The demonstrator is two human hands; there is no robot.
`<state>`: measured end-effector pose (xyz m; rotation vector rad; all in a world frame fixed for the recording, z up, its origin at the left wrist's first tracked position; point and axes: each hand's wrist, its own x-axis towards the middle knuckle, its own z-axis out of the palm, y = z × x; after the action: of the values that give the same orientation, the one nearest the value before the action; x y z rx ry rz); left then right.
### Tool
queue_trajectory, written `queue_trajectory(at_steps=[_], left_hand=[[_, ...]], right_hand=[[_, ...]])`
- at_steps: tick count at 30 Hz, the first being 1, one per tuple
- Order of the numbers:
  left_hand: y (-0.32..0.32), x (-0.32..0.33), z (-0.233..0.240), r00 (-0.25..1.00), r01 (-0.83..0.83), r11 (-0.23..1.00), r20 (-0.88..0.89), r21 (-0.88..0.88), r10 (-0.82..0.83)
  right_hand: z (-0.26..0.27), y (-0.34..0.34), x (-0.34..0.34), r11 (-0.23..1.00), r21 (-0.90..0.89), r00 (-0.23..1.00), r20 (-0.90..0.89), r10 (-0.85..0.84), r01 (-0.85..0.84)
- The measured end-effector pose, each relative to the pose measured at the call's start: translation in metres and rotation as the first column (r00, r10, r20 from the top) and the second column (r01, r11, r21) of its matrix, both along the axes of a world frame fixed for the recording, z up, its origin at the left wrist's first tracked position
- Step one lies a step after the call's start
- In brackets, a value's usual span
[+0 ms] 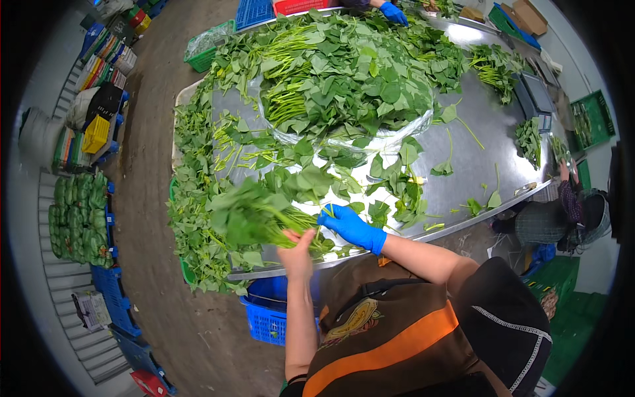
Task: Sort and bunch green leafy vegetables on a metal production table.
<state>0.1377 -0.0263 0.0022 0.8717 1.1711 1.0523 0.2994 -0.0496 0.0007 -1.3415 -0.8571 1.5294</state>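
My bare left hand (pixel 296 253) grips a bunch of leafy green stems (pixel 258 213), likely sweet potato leaves. Its leaves fan out to the left and are blurred. My right hand (pixel 351 227), in a blue glove, is beside the stem ends, with thumb and fingertips pinched on a leafy stem (pixel 313 184). Both hands are over the near edge of a stainless steel table (pixel 451 198). Just beyond them, loose leafy stems (pixel 397 191) are scattered on the metal. A large heap of the same greens (pixel 347 84) sits in clear plastic sheeting (pixel 397 136) farther back.
More greens (pixel 198 198) line the table's left side. A blue plastic basket (pixel 270 312) stands below the near edge. Across the table is another person's blue-gloved hand (pixel 394 14); a second person (pixel 560 216) works at right. A grey scale (pixel 535 97) stands on the right side.
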Motion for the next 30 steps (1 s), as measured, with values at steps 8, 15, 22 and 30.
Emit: queue_trajectory(at_steps=[8, 15, 22, 30], left_hand=[[0.024, -0.068, 0.026, 0.817, -0.361, 0.922, 0.427, -0.142, 0.386], [0.001, -0.101, -0.018, 0.762, -0.282, 0.875, 0.462, -0.393, 0.454], [-0.005, -0.083, -0.018, 0.78, -0.258, 0.877, 0.448, -0.405, 0.436], [0.001, -0.055, 0.001, 0.825, -0.305, 0.876, 0.356, -0.375, 0.439]], right_hand=[[0.001, 0.023, 0.077, 0.863, -0.085, 0.823, -0.268, -0.501, 0.498], [-0.076, 0.02, 0.034, 0.982, 0.008, 0.861, 0.482, 0.164, -0.191], [-0.066, 0.058, -0.014, 0.878, -0.054, 0.524, 0.785, 0.332, -0.475], [-0.023, 0.044, 0.05, 0.986, -0.097, 0.918, 0.363, 0.159, -0.132]])
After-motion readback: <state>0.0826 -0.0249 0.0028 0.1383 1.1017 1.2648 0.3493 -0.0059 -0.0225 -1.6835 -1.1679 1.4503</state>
